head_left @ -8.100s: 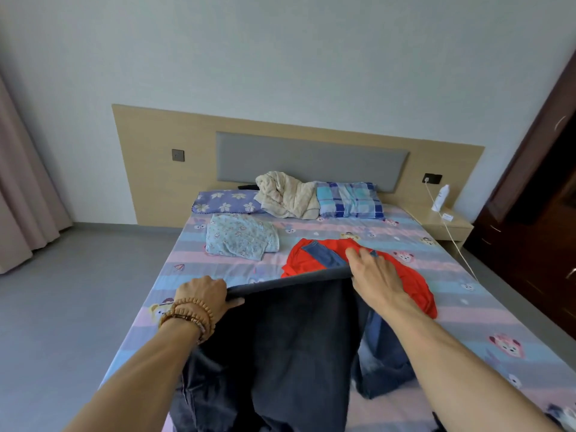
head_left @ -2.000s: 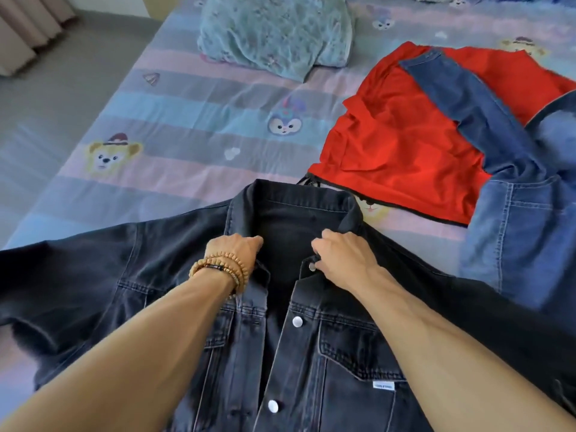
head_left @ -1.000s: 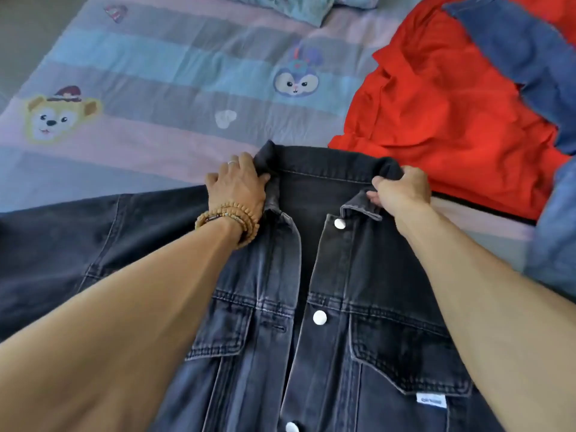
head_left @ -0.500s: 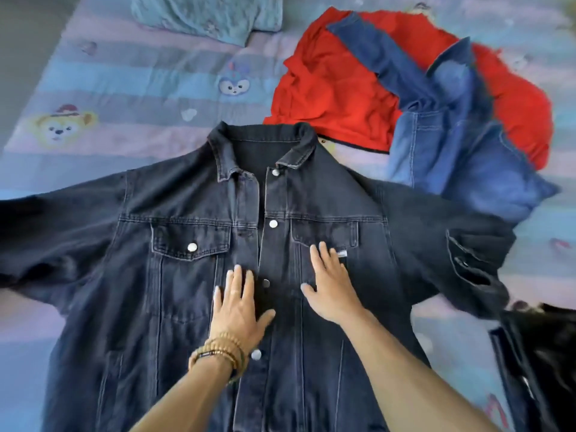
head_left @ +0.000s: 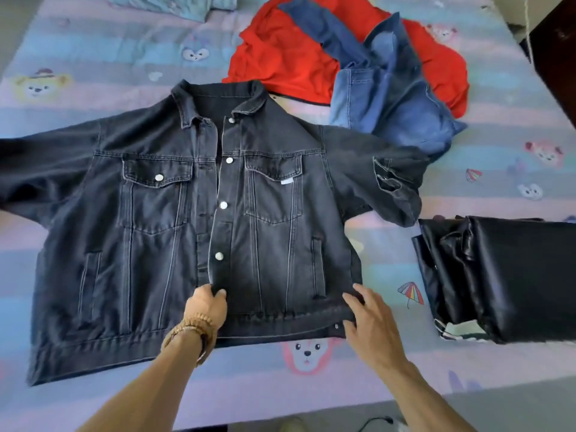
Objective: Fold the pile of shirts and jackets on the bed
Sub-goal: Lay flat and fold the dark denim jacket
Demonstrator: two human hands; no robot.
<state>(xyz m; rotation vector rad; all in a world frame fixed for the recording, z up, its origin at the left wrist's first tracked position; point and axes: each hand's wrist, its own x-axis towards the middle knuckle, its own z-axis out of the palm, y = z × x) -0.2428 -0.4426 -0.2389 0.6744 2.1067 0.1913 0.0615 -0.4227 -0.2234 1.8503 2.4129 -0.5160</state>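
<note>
The black denim jacket (head_left: 199,213) lies face up, spread across the centre of the frame, so its front panels can be squared. The left hand (head_left: 204,310) pinches the placket's bottom edge at lower centre; the right hand (head_left: 371,316), fingers loose, rests on the hem corner, seemingly aligning it

Black denim jacket (head_left: 174,213) spread front-up

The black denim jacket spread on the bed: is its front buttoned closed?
No. The black denim jacket lies flat with its front plackets apart, silver buttons unfastened, a gap showing between the two edges.
</note>
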